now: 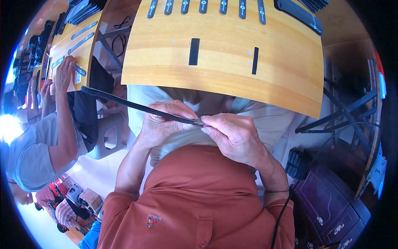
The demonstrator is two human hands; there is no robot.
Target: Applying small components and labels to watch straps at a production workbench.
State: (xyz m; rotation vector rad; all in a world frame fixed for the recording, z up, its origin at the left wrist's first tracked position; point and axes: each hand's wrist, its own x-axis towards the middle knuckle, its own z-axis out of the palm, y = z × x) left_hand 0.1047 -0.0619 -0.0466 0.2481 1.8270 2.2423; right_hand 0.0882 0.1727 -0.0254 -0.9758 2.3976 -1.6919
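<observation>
Above the lap (271, 112), short of the near edge of the wooden table (166, 62), held a long black strap (130, 103) in both hands: clasped near its right end between thumb and fingers of the left hand (161, 128), pinched at the very tip by the right hand (236, 133). Looked light and hard to break, yet stiff enough to jut out nearly straight without support; seemed unlikely to slip, and best taken close to an end. Slanted crosswise, free end pointing left and slightly outward. Could not make out the pinched tip's exact shape, being small and half hidden.
</observation>
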